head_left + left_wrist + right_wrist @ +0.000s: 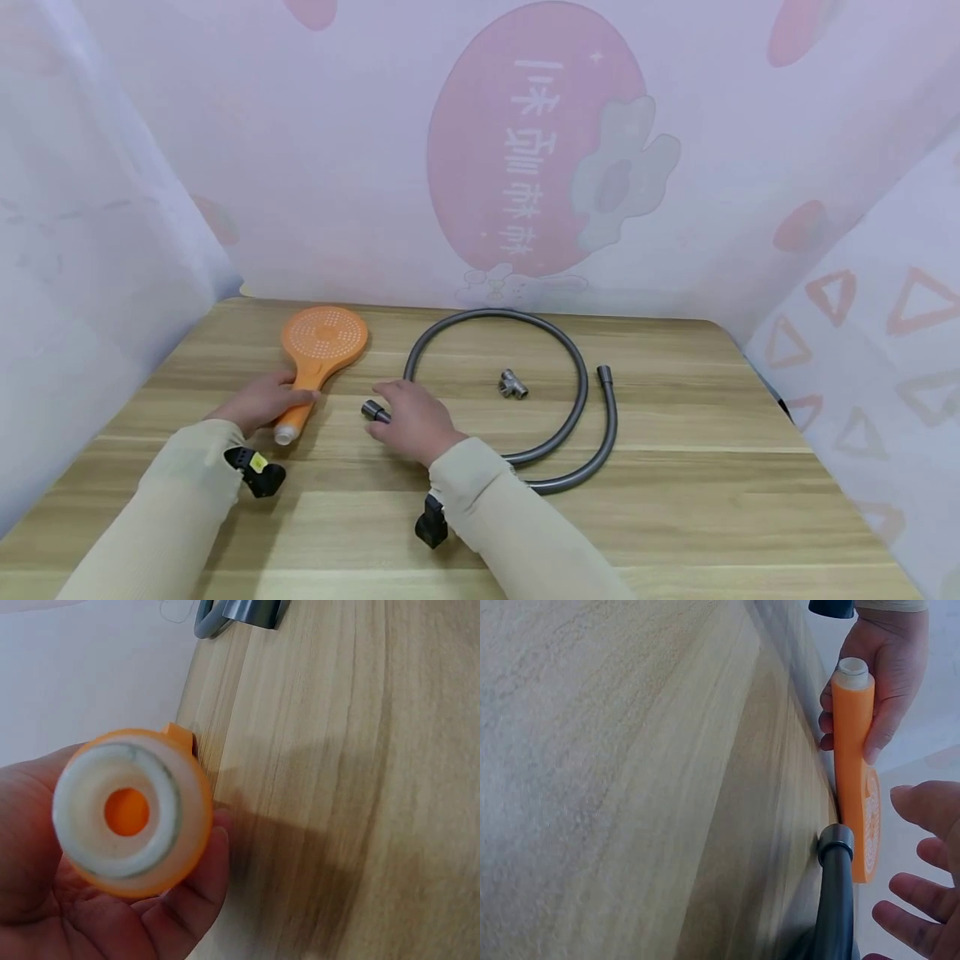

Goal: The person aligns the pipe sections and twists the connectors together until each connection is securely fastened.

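My left hand [262, 402] grips the handle of an orange shower head [324, 337], which lies spray face up at the left of the table. The left wrist view looks straight at its white hollow end [79, 817], with curled fingers around the handle. A grey shower hose [582, 379] lies looped in the middle. Over its left part hovers my right hand [415, 423], its fingers spread and apart from the hose in the right wrist view. The hose's near end fitting [835, 838] points toward the shower head. Part of the hose is hidden under my right hand and sleeve.
Inside the hose loop lies a small metal tee fitting [513, 384]. The hose's other end [604, 375] points away from me at the right. Pale printed curtains [360, 167] stand behind and beside the wooden table [712, 500].
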`<act>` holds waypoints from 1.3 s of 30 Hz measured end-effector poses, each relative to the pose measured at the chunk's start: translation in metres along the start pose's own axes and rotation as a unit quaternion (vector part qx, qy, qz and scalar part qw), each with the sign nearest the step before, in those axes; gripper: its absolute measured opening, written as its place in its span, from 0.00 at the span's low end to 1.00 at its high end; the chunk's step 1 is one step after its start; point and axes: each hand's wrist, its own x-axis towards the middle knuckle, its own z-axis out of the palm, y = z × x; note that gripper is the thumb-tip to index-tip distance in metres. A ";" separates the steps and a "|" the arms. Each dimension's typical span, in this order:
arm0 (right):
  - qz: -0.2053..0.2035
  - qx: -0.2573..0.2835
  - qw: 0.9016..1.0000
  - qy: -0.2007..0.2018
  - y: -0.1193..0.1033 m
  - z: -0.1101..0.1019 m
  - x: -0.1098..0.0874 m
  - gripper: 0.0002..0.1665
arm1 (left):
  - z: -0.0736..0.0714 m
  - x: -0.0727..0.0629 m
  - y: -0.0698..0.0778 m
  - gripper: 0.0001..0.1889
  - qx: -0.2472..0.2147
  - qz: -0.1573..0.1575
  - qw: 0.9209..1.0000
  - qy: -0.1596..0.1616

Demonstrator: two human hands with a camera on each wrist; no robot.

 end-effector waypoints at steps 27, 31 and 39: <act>0.026 -0.011 0.999 -0.022 -0.005 0.014 0.015 0.30 | 0.004 0.005 0.001 0.35 -0.157 -0.042 0.986 -0.027; 0.032 -0.008 0.999 -0.023 -0.005 0.016 0.016 0.29 | 0.005 0.005 0.001 0.34 -0.171 -0.039 0.984 -0.031; 0.040 -0.029 0.999 -0.022 -0.005 0.022 0.020 0.29 | 0.006 0.005 0.000 0.33 -0.175 -0.041 0.983 -0.028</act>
